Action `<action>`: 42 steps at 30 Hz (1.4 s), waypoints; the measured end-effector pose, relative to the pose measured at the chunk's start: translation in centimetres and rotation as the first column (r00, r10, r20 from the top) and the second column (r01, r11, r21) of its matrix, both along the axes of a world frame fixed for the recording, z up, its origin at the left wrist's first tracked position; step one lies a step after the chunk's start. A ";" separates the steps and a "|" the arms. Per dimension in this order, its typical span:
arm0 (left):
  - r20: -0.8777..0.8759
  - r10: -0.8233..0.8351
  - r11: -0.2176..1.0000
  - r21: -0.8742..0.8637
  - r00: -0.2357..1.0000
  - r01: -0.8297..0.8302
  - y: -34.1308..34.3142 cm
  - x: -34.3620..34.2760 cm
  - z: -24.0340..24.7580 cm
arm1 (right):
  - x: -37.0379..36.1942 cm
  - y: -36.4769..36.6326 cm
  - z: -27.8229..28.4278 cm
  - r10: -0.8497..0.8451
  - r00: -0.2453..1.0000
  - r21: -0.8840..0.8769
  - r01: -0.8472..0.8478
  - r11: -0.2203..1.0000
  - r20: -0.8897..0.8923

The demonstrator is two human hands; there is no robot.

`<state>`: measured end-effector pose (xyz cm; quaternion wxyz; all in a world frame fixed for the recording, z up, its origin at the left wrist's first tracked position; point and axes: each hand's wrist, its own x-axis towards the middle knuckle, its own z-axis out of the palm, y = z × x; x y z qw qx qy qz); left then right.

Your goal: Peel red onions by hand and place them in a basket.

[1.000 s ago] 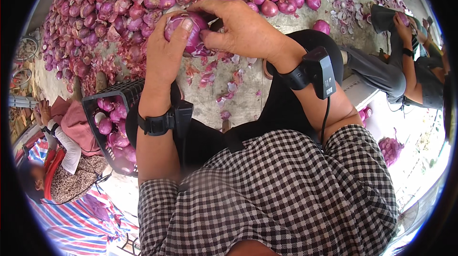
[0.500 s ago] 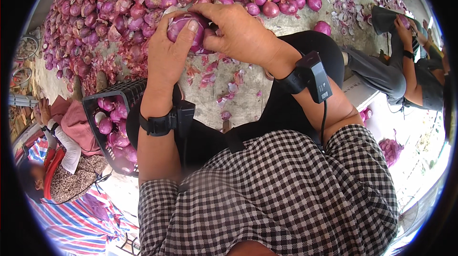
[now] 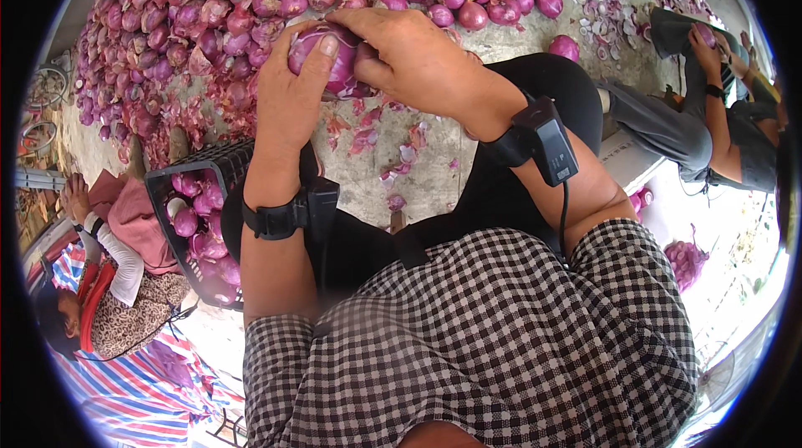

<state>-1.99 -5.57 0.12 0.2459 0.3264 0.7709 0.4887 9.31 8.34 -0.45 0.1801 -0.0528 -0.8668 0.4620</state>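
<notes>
Between my two hands is a large red onion (image 3: 342, 72), its purple skin streaked with paler lines. My left hand (image 3: 292, 85) grips it from the left, the thumb lying across its top. From the right, my right hand (image 3: 409, 55) curls over the onion, fingers reaching its far side and thumb close to its near right side. Whether a small tool sits in the right hand is hidden. Beyond the hands lies a big heap of red onions (image 3: 167, 30), many with loose papery skin.
A black plastic crate (image 3: 205, 160) of purple onions stands by my left leg. Peeled skins (image 3: 363, 139) litter the concrete floor (image 3: 351, 181). One loose onion (image 3: 565, 48) lies beyond my right knee. Another person (image 3: 138, 248) sits at left; a person in grey trousers (image 3: 660, 118) holds an onion at right.
The onion has turned slightly in my hands, and the right thumb has shifted a little along its side. The person at left has raised and turned their head.
</notes>
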 end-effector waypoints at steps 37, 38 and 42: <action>0.018 -0.091 0.994 -0.056 0.996 0.092 0.4 0.7 1.3 | 0.3 1.8 0.2 -0.155 0.987 0.016 0.156 0.988 -0.047; -0.010 -0.120 0.992 -0.029 0.993 0.119 0.2 0.5 1.2 | 0.3 2.1 0.1 -0.186 0.982 -0.043 0.184 0.982 -0.035; 0.026 -0.165 0.986 0.010 0.986 0.165 0.1 0.8 2.0 | 0.6 3.5 0.4 -0.188 0.978 -0.094 0.196 0.976 0.094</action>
